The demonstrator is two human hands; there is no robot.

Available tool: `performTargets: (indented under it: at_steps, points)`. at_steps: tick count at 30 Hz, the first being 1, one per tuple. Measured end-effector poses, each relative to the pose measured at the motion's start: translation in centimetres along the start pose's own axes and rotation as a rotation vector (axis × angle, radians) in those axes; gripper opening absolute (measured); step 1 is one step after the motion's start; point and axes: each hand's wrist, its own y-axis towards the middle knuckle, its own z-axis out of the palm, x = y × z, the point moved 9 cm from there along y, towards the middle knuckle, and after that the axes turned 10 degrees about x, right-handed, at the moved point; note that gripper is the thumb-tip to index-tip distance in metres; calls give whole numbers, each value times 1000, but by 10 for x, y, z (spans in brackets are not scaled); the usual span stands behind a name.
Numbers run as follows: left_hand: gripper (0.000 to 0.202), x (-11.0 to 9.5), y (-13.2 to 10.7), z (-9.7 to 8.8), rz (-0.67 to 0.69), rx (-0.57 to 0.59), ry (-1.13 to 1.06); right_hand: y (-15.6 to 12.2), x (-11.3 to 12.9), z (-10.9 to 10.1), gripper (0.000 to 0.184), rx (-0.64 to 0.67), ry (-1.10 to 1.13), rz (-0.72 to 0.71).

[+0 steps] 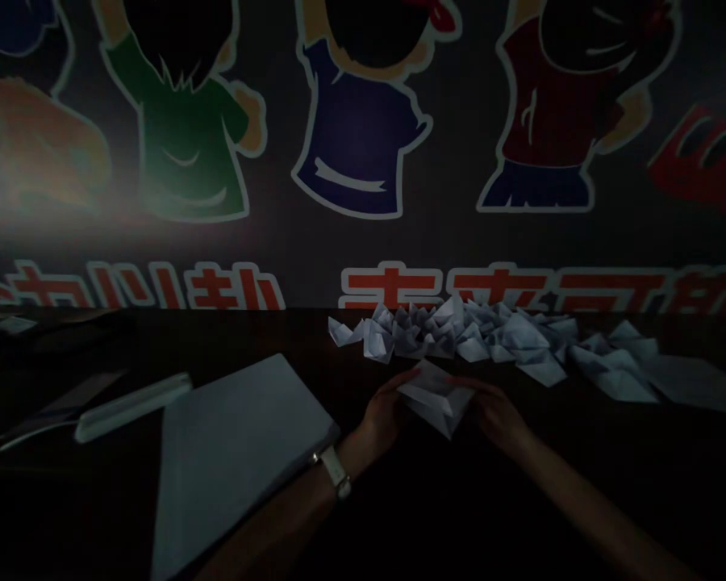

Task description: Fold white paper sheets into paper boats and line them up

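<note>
My left hand [382, 411] and my right hand [494, 414] both grip a folded white paper piece [436, 397] from either side, low over the dark table [66, 484]. The paper is partly opened into a boat-like shape, and my fingers hide its ends. Just beyond it lies a long heap of folded paper boats [453, 336]. A stack of plain paper sheets [239, 456] sits to the left of my left forearm, which wears a white-strapped wristwatch [335, 472].
A long white pale-coloured case [133, 407] and a dark flat item [60, 407] lie at the table's left. A loose paper sheet [695, 383] lies at the right. Behind the table's far edge rises a wall mural [363, 137] of cartoon figures and red characters.
</note>
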Motion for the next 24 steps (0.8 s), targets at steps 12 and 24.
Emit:
performTargets:
  at_steps: [12,24]
  points:
    - [47,2,3,-16,-88,-24,218,0,11,7,38,145,-208,-36]
    - [34,-6,8,-28,38,-92,389,-2,-23,-1,31,-53,-8,206]
